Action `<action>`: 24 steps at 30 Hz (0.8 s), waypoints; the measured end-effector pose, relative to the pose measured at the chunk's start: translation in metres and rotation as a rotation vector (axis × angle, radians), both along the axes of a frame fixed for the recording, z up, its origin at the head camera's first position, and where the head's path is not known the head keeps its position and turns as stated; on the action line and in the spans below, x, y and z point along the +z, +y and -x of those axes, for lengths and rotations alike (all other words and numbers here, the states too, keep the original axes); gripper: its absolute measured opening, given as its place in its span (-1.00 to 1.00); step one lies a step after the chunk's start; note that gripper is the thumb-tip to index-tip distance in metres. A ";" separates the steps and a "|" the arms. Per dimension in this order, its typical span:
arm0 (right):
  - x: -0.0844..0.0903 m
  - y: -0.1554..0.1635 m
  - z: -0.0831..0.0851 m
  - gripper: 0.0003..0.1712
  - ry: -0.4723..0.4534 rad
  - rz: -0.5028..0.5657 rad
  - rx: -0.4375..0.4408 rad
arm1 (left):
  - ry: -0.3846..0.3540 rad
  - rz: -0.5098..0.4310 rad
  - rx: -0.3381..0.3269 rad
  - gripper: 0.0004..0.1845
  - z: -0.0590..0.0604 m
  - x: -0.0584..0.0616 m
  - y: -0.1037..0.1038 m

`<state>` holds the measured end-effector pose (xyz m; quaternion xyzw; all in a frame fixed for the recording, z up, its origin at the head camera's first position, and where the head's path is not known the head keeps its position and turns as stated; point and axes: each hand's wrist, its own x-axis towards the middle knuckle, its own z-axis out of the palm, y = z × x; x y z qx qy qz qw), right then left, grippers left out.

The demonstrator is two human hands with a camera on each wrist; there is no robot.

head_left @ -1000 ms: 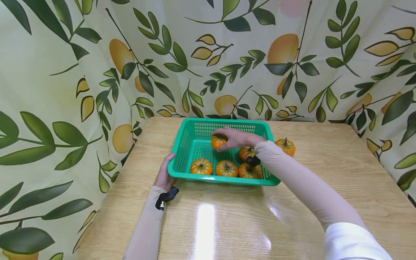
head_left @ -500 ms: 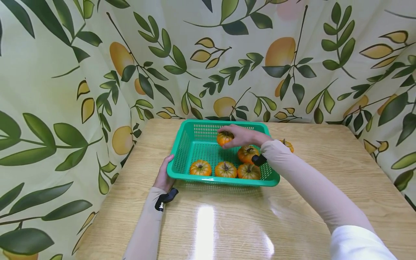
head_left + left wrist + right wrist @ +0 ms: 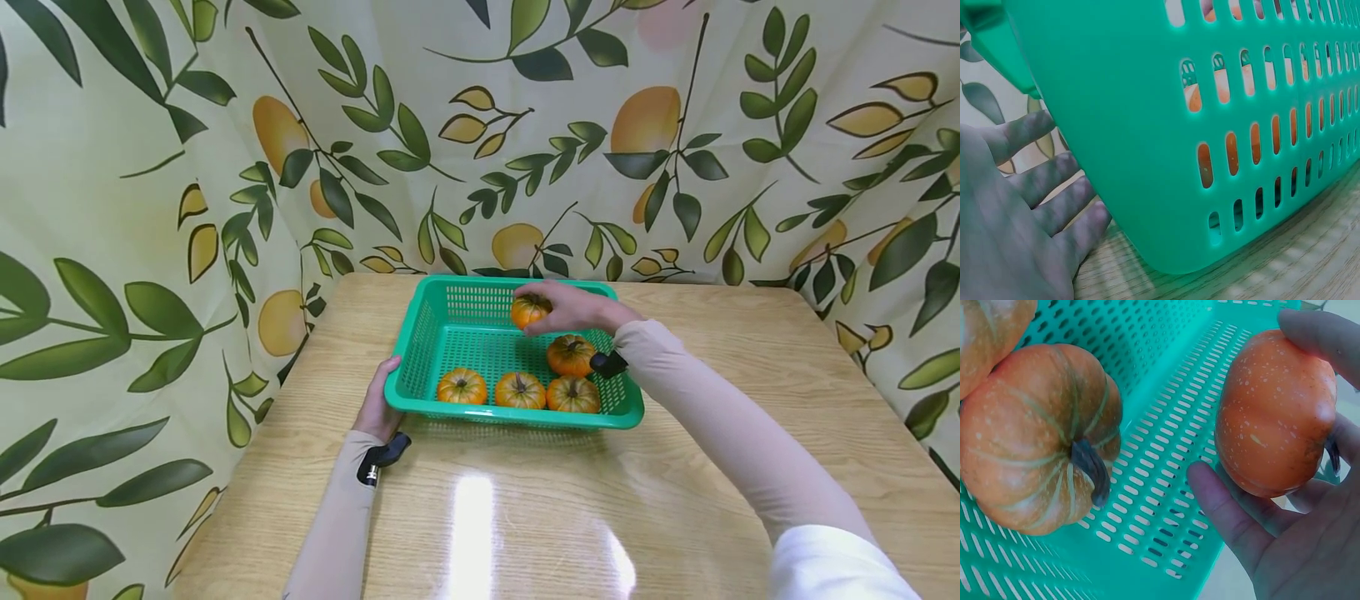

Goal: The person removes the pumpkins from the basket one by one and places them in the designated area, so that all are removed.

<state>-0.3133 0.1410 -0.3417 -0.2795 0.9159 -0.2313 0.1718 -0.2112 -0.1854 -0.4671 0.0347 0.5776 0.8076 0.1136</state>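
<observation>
My right hand (image 3: 573, 307) grips a small orange pumpkin (image 3: 529, 310) inside the back part of a green plastic basket (image 3: 517, 418). In the right wrist view, thumb and fingers wrap this pumpkin (image 3: 1279, 412), its dark stem turned toward the palm. Another pumpkin (image 3: 1035, 437) with a curved stem sits beside it, apart from the hand. Three pumpkins line the basket's front wall: a left one (image 3: 462, 387), a middle one (image 3: 521, 390) and a right one (image 3: 573, 395). One more pumpkin (image 3: 571, 356) lies behind the right one. My left hand (image 3: 380, 404) touches the basket's left side with nearly straight fingers (image 3: 1060, 175).
The basket stands on a wooden table (image 3: 525, 508) near its back edge. A curtain (image 3: 450, 125) printed with leaves and fruit hangs behind and to the left. My right sleeve (image 3: 735, 433) crosses over the basket's right rim.
My right hand has carried the gripped pumpkin rightward along the back of the basket. The pumpkin on the table to the right has become hidden behind my arm. My left hand stays put.
</observation>
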 end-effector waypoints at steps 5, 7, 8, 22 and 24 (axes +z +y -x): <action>0.003 0.005 0.001 -0.23 0.006 0.019 -0.008 | -0.001 -0.011 -0.012 -0.35 0.000 0.000 0.001; 0.003 0.007 0.001 -0.23 0.005 0.034 -0.012 | 0.000 -0.015 -0.015 -0.35 0.001 0.001 0.002; 0.003 0.008 0.001 -0.24 0.005 0.033 -0.014 | 0.002 -0.015 -0.013 -0.35 0.001 0.001 0.002; 0.002 0.016 0.003 -0.24 0.001 0.058 -0.036 | 0.004 -0.041 -0.013 -0.34 0.001 0.000 0.001; 0.003 0.018 0.003 -0.25 0.002 0.069 -0.038 | 0.008 -0.043 -0.015 -0.34 0.002 0.000 0.001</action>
